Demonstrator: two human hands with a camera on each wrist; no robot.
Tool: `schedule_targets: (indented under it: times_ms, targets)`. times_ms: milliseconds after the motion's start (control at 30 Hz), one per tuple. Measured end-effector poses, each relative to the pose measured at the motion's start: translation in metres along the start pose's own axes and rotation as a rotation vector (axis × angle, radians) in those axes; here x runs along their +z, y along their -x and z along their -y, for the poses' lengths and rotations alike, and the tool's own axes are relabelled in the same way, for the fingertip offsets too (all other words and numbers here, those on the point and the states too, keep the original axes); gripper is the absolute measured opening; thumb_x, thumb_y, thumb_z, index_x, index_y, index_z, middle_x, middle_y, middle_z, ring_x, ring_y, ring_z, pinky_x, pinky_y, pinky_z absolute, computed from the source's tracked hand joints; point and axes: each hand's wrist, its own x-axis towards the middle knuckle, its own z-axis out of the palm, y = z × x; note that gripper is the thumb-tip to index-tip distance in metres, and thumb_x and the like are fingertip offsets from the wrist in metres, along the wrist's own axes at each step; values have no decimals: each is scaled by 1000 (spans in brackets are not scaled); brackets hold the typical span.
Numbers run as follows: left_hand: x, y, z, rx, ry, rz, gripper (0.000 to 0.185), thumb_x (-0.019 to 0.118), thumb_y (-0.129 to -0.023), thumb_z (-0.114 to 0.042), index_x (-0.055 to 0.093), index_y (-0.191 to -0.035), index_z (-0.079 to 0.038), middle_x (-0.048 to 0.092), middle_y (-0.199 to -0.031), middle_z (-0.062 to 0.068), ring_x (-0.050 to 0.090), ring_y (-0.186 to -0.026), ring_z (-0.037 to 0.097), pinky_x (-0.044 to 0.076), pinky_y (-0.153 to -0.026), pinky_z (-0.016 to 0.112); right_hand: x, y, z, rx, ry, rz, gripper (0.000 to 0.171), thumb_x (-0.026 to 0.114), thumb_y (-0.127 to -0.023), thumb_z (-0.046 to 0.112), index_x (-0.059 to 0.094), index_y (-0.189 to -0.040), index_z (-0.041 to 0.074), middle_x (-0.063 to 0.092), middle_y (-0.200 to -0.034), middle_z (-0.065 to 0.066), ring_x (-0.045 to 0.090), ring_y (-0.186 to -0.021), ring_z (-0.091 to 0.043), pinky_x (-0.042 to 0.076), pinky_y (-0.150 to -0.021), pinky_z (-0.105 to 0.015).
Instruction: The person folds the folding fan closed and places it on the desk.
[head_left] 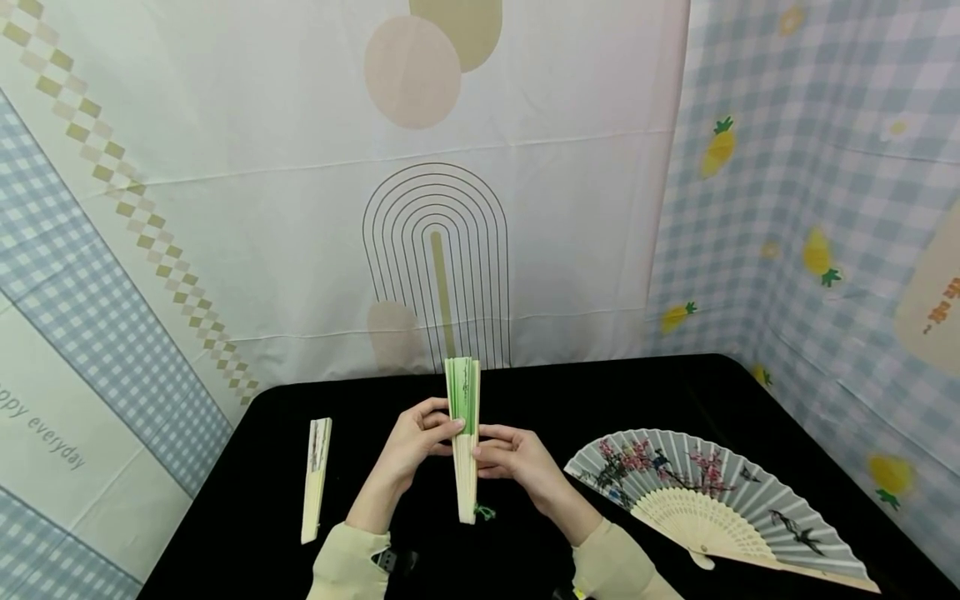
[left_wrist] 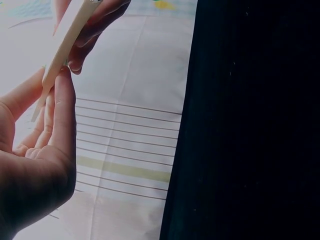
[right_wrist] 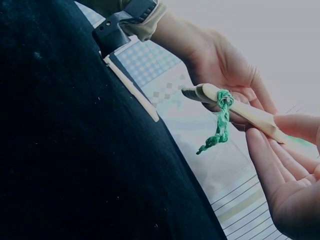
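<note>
Two hands meet on one closed green fan [head_left: 463,433], held upright above the black table [head_left: 637,392], between a closed pale fan [head_left: 316,479] lying flat to the left and an opened painted fan [head_left: 712,500] to the right. Head view: left hand [head_left: 412,446] and right hand [head_left: 513,458] pinch the fan from either side around its middle, where green leaf meets bare ribs; the tassel [head_left: 484,512] hangs at the pivot end, nearest the person.

Left wrist view: left hand's fingers [left_wrist: 62,110] lie nearly straight along the pale guard stick [left_wrist: 62,45], thumb on the opposite face; a light pinch, not a fist.

Right wrist view: right hand [right_wrist: 285,175] has loosely extended fingers touching the stick [right_wrist: 250,112] from below; whether its thumb closes on top is out of frame. Green tassel [right_wrist: 217,127] dangles free by the pivot.

Judgement: light, thin slats stiff along their length, leaf delicate and prone to tearing. Best held by the outer guards near the ribs, not by the leaf.
</note>
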Motion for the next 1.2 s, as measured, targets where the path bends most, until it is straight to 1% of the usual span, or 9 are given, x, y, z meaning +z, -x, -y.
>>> schedule_targets:
  times_ms: [200, 367, 767, 1200]
  targets:
    - [0, -1, 0, -6, -9, -6, 43, 74, -93, -15, 61, -131, -1, 73, -93, 9, 71, -85, 23, 62, -78, 41, 0, 0, -2, -17, 30, 9, 55, 73, -95, 20, 54, -141, -2, 71, -116, -15, 71, -97, -21, 59, -89, -40]
    - [1, -1, 2, -6, -30, -9, 43, 76, -92, -15, 61, -130, 0, 74, -94, 10, 71, -85, 23, 62, -77, 40, 2, -1, -4, -23, 63, -11, 53, 75, -93, 18, 56, -140, -1, 71, -112, -14, 71, -97, -24, 59, -89, -45]
    - [4, 0, 3, -18, -35, -14, 42, 76, -92, -16, 62, -129, -1, 74, -95, 10, 72, -86, 24, 62, -76, 40, 5, 0, -4, -27, 84, -60, 52, 75, -92, 12, 56, -136, -5, 72, -105, -13, 72, -91, -24, 59, -88, -49]
    - [5, 1, 3, -12, -44, -14, 42, 76, -92, -17, 63, -128, -1, 74, -96, 11, 72, -86, 25, 62, -77, 41, 5, 0, -6, -23, 110, -82, 50, 76, -91, 12, 56, -134, -5, 72, -102, -10, 71, -85, -21, 60, -82, -50]
